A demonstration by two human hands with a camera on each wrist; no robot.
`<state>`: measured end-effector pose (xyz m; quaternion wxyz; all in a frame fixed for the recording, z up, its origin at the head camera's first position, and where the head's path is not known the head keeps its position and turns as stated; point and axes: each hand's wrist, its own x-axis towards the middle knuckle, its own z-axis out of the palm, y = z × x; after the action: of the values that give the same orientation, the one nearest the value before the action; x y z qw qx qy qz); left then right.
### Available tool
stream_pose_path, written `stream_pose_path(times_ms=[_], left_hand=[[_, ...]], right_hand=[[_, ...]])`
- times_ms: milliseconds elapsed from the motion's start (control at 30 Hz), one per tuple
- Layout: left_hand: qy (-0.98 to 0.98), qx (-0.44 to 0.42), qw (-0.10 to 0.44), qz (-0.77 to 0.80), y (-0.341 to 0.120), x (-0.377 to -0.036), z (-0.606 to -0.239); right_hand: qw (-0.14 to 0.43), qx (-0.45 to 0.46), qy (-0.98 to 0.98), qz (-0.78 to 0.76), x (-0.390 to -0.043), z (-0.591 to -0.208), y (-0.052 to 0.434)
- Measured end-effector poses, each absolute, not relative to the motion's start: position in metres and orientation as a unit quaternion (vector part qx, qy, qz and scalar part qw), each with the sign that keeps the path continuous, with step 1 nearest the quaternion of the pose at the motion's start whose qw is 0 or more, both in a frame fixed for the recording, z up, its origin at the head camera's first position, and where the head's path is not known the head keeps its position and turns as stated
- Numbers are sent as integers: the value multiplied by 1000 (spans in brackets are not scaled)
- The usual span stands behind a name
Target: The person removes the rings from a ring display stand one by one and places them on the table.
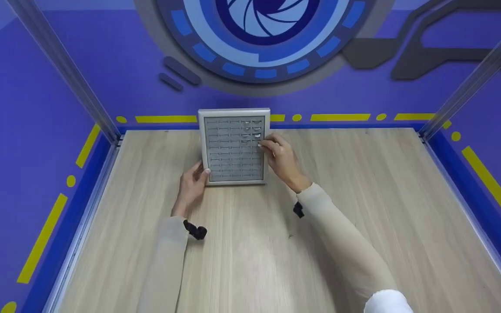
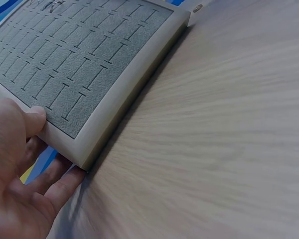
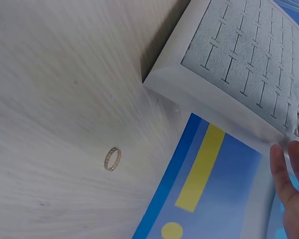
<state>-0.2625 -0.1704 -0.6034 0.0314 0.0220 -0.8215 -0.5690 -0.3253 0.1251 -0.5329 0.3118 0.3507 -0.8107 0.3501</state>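
The ring display tray stands tilted up near the back edge of the desk, slightly left of that edge's midpoint. Its lower edge is at the desk surface; its upper edge is raised. A pale frame surrounds a grey slotted insert. Seated rings occupy slots toward the upper right corner of the insert; the slots along the lower edge hold none.

The left hand grips the tray at its lower left corner: the thumb presses on the front of the frame and the other fingers support it from beneath.

The right hand is at the right edge of the tray, thumb and index finger drawn narrowly together at a slot below the seated rings. Whether a ring is held between them cannot be told.

A loose gold-coloured ring lies on the desk, to the right of the tray and apart from it. A black device is attached at the left cuff, and another at the right cuff.
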Motion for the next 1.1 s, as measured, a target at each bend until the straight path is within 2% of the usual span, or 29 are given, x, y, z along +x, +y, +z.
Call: stream_pose_path(times_ms=[200,467,700,1100], left_hand=[[-818,35,25,-574,-170,-264,-601],[-818,37,51,-571,-168,-259,-595],[-822,52,68,-563,-165,-257,-592],[-824,44,88,-557,-161,-258,-596]], right_hand=[[292,348,-820,348,-319,-535,137],[266,353,-829,343,-313,-544,165],[205,318,-872,311,-307,-550,186],[166,281,-896,302,-303,-566,208]])
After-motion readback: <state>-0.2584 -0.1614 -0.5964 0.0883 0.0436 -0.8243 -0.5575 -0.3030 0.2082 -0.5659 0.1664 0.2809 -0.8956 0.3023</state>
